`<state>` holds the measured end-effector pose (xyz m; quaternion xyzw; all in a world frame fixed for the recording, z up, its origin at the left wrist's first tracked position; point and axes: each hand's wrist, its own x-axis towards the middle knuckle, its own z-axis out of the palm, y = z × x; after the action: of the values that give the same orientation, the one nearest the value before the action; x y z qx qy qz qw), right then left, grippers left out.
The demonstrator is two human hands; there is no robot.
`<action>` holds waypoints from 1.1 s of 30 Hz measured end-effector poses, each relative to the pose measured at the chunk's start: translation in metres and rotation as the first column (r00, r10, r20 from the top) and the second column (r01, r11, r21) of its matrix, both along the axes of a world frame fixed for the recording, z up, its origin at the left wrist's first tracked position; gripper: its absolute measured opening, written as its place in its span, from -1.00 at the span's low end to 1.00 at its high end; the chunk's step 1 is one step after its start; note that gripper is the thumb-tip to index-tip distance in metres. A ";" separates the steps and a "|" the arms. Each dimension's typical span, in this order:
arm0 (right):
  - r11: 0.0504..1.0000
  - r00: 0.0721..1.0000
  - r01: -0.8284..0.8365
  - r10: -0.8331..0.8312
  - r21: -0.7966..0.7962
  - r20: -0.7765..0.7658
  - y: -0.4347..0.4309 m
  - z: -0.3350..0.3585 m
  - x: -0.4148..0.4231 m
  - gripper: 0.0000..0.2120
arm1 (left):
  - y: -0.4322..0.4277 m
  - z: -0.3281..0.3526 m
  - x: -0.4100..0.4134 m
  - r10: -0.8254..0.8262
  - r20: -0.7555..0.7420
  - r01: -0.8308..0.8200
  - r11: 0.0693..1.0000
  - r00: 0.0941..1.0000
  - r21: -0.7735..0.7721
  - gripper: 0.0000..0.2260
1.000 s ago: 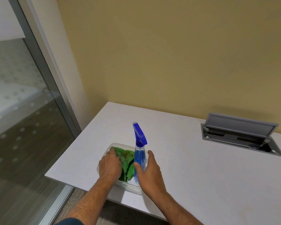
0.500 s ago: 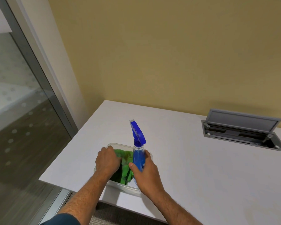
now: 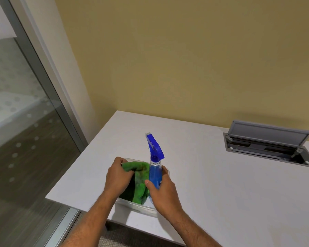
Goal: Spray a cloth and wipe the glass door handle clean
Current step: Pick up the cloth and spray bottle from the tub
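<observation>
The green cloth (image 3: 140,177) lies bunched in the clear tub (image 3: 137,205) at the table's (image 3: 221,184) near edge, my left hand (image 3: 117,176) pinching its fold, my right hand (image 3: 163,191) wrapped around the spray bottle (image 3: 155,168), so I'd lift both straight up together.

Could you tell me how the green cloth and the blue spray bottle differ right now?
The crumpled green cloth lies soft and bunched, gripped by the left hand; the blue spray bottle stands upright and rigid, held by the right hand. Both sit in the clear plastic tub.
</observation>
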<state>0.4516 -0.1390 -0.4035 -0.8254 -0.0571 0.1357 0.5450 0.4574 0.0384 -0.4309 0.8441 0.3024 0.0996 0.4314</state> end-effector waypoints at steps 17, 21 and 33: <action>0.924 0.993 0.118 -0.112 0.363 -0.036 0.018 0.033 0.014 -0.53 | -0.018 0.080 -0.037 0.503 0.114 0.030 0.172 0.857 -0.985 -0.83; 0.905 0.988 0.151 -0.136 0.398 -0.066 0.021 0.030 0.020 -0.61 | -0.024 0.075 -0.039 0.461 0.168 0.086 0.194 0.871 -0.977 -0.72; 0.808 0.975 0.221 -0.201 0.547 -0.098 0.018 0.035 0.028 -0.81 | -0.056 0.062 -0.049 0.359 0.168 0.017 0.387 0.918 -0.922 -0.70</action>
<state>0.4794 -0.1209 -0.3689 -0.6306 0.0076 0.0664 0.7732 0.4081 -0.0176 -0.3684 0.4041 0.3146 0.1082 0.8521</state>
